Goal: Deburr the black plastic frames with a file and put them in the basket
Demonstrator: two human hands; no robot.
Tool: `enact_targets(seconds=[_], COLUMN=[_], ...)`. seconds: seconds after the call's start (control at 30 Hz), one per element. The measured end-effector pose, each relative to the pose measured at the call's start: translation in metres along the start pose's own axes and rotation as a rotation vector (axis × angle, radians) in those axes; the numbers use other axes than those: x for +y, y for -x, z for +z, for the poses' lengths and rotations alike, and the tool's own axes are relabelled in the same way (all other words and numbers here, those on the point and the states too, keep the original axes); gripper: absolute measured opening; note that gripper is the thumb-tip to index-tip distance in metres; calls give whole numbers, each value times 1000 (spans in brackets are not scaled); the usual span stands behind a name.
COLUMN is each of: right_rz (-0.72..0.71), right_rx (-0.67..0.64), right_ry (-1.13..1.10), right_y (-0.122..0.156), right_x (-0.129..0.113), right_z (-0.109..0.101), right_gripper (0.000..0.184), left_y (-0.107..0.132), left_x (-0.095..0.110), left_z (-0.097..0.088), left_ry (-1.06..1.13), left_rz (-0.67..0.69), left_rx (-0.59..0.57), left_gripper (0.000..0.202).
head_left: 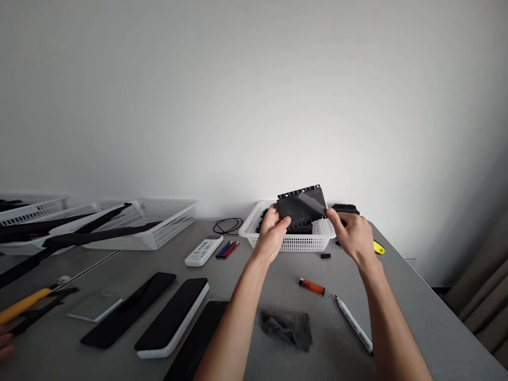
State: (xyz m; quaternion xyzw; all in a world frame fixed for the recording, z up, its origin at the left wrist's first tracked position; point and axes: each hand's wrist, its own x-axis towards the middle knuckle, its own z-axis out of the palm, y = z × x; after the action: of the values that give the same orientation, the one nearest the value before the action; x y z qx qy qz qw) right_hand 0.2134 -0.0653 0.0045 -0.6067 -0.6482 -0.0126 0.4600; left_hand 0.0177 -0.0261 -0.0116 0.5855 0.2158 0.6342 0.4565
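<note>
My left hand (272,233) is closed on the left end of a flat black plastic panel (293,210) with notched edges, thumb on its face. The panel is tilted above a white basket (286,244). A thin grey film (313,205) is folded back from the panel's face at the right. My right hand (352,233) pinches the film's corner between thumb and finger, beside the panel's right edge. Inside the basket lie more black parts, partly hidden by the panel and my left hand.
On the table are an orange lighter (311,286), a white marker (354,324), a dark cloth (288,329), a white device (203,251) and black slabs (172,317). White baskets (174,233) hold black strips at left. Another person's hand (5,344) is beside a yellow-handled tool (24,306).
</note>
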Motion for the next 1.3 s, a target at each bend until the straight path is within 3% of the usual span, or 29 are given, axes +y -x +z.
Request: enact_targets(seconds=[0.17, 0.5, 1.3], right_rz=[-84, -79, -17], right_rx=[-91, -99, -183], right_ry=[122, 186, 254], right_y=[1, 1, -1], right_x=[-3, -6, -3], right_z=[11, 19, 14], right_gripper=[65, 68, 71], left_y=[1, 2, -1], left_x=[4, 11, 1], left_z=[2, 5, -1], left_ry=[63, 115, 164], left_rz=[-9, -3, -54], left_rx=[-26, -39, -52], left_gripper=[47, 46, 42])
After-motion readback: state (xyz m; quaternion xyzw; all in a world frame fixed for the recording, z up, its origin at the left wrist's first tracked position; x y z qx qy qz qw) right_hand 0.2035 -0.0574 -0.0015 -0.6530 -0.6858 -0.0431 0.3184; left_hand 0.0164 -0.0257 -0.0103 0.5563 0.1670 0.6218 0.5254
